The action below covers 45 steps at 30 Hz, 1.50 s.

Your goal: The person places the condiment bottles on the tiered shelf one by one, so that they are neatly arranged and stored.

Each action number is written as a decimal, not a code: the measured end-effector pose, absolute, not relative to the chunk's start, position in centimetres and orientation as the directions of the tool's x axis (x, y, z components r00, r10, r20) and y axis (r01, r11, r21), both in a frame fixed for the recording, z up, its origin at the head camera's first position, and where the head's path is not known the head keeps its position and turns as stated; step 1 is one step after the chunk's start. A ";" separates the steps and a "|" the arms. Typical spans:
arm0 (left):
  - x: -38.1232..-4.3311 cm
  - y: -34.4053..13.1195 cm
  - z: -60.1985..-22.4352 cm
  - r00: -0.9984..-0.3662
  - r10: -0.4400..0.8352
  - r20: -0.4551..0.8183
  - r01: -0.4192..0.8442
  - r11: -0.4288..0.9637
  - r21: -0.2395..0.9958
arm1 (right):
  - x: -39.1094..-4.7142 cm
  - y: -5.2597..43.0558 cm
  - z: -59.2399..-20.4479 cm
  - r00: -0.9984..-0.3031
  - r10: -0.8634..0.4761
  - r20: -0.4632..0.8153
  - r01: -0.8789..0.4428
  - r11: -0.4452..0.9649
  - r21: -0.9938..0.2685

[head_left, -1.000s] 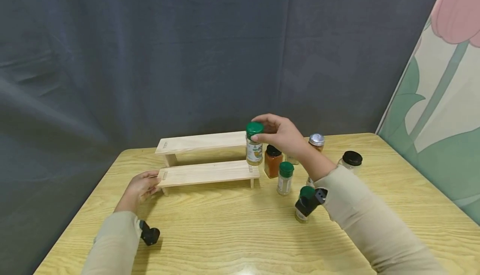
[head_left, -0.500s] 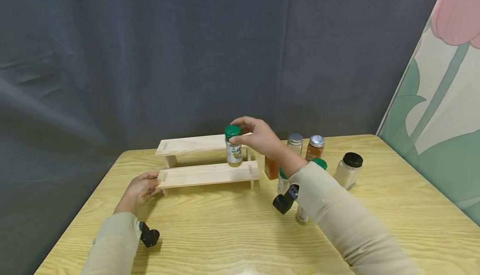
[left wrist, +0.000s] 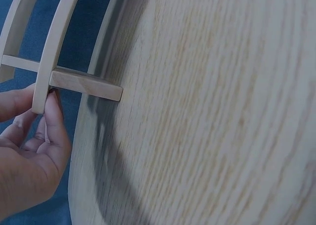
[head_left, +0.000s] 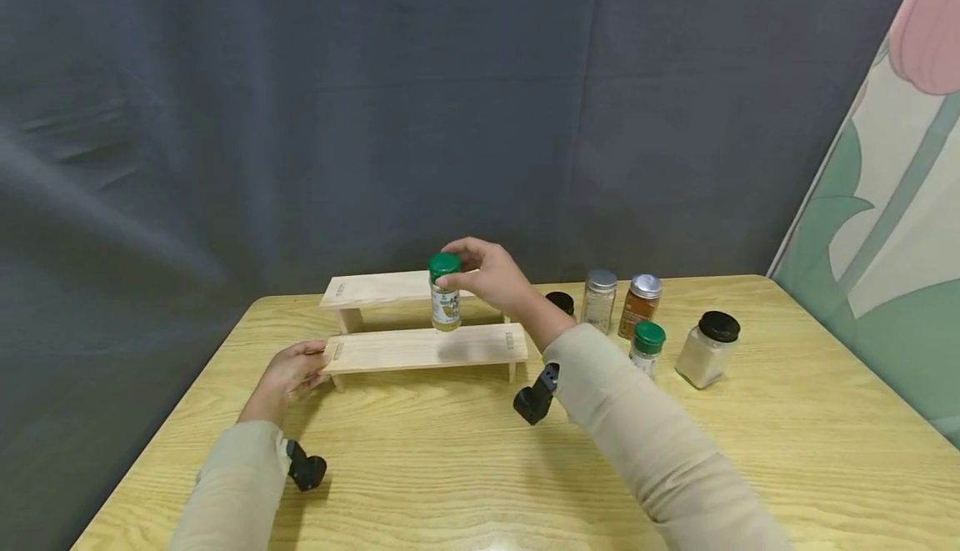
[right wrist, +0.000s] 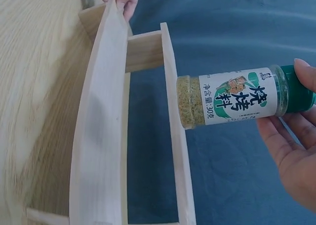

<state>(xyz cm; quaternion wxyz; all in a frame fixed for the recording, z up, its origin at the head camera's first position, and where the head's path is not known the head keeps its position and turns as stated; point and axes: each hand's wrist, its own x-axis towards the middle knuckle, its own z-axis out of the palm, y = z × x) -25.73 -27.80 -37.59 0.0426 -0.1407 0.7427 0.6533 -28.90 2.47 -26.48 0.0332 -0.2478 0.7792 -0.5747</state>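
A two-tier wooden spice rack (head_left: 420,349) stands on the table, its upper board behind the lower one. My left hand (head_left: 291,373) pinches the left end of the lower board; in the left wrist view thumb and finger lie on either side of the board's end (left wrist: 43,89). Between the thumb and fingers of my right hand (head_left: 491,274) is an upright seasoning shaker (head_left: 446,308) with a green lid, gripped at the top. It overlaps both boards in the head view. The right wrist view shows its printed label and the speckled seasoning (right wrist: 190,102) inside.
Right of the rack stand two silver-lidded jars, one pale (head_left: 599,305) and one reddish-brown (head_left: 637,308), a green-lidded shaker (head_left: 647,343) and a black-lidded jar of pale powder (head_left: 705,355). Another black lid (head_left: 561,302) shows behind my right forearm. A dark curtain (head_left: 450,117) hangs behind the table.
My right hand has carried the green-lidded shaker leftward from the rack's right end to over its middle. The left hand keeps its hold on the board. The head view has shifted slightly.
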 end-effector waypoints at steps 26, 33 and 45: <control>-25.6 -27.7 -37.8 -0.964 -0.153 -0.219 -0.235 0.096 0.967 | -31.6 -3.4 -26.8 -0.878 -0.399 0.265 -0.359 0.184 -0.915; -25.8 -27.4 -38.0 -0.962 -0.160 -0.224 -0.241 0.100 0.965 | -32.4 -4.9 -27.3 -0.883 -0.383 0.272 -0.347 0.143 -0.927; -25.7 -27.9 -38.2 -0.964 -0.148 -0.221 -0.236 0.097 0.967 | -33.1 -7.1 -27.6 -0.911 -0.293 0.290 -0.336 0.120 -0.934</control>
